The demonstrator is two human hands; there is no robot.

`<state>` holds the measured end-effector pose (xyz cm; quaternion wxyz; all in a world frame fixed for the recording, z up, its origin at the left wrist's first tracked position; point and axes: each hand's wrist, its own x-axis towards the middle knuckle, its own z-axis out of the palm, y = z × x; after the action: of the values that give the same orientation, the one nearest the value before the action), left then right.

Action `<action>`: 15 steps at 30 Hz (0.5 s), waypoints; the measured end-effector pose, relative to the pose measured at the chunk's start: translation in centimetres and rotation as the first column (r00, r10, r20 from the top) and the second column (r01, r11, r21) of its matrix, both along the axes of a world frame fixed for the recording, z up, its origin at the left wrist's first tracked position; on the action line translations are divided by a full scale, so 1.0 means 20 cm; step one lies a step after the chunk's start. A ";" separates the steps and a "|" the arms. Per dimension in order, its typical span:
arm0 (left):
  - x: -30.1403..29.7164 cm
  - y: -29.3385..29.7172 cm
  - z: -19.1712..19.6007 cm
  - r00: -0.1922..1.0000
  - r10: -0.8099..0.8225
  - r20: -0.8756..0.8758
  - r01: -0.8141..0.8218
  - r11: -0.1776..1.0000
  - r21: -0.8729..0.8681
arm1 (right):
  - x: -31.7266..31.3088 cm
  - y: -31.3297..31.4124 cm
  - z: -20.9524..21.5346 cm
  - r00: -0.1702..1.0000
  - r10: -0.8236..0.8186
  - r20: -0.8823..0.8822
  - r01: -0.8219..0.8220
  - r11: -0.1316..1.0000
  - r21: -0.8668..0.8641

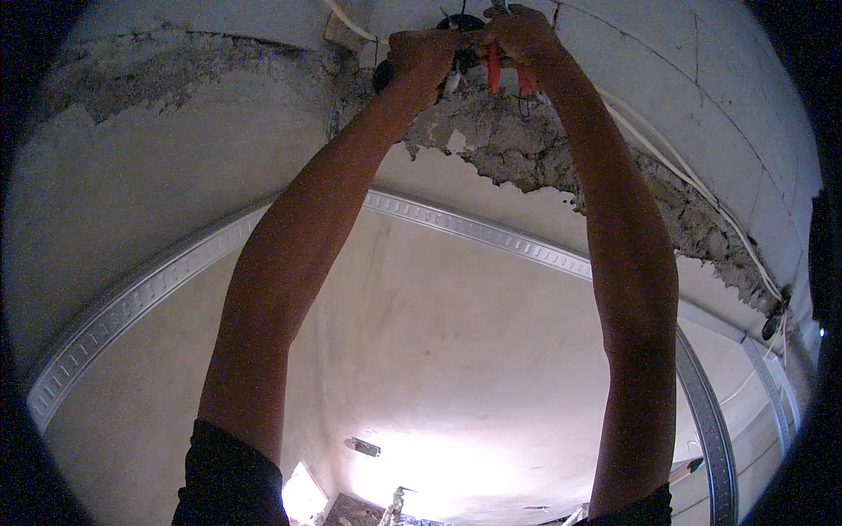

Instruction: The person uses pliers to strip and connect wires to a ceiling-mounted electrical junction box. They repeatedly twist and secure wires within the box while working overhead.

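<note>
Left hand [423, 51]: reaching up just short of 12 o'clock, its fingers are bending toward the other hand; from where I'm standing I cannot tell whether they're pinching anything.
Right hand [528, 37]: at 12 o'clock, its grip is holding a red-handled tool [494, 70].
Red handles: hanging under the right fingers, they're pointing toward 6 o'clock.
Black round fitting [460, 21]: sitting at 12, partly hidden by the hands.
Rough grey patch [526, 149]: running from 12 toward 3.
White cables [704, 189]: trailing from 1 toward 3.
</note>
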<state>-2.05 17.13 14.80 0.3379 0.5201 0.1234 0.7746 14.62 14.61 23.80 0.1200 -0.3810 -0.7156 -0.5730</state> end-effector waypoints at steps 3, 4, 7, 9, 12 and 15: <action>-0.04 -0.01 -0.01 0.987 0.146 -0.072 -0.144 0.989 0.040 | -0.04 0.04 0.00 0.980 0.040 0.197 -0.078 0.979 0.190; -0.06 -0.01 -0.02 0.974 0.201 -0.101 -0.196 0.979 0.059 | -0.08 0.02 0.00 0.958 0.036 0.284 -0.115 0.957 0.268; -0.12 -0.04 -0.05 0.892 0.373 -0.255 -0.352 0.927 0.127 | -0.17 0.00 -0.02 0.504 0.317 -0.804 -0.569 0.822 -0.033; -0.12 -0.05 -0.05 0.766 0.565 -0.305 -0.509 0.824 0.247 | -0.17 -0.05 0.04 0.969 -0.039 -0.243 0.034 0.999 -0.025; -0.11 0.15 -0.02 0.365 0.928 -0.069 -0.805 0.352 0.477 | -0.25 -0.08 0.07 0.967 -0.194 -0.164 0.216 0.968 0.129; -0.10 0.15 -0.03 0.369 0.929 -0.001 -0.724 0.288 0.627 | -0.26 -0.11 0.05 0.916 -0.400 0.025 0.384 0.894 0.230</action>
<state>-4.14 20.14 14.15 -0.3123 0.5784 0.2223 0.7201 9.33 12.47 24.79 0.0178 -0.4812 -0.5599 -0.6743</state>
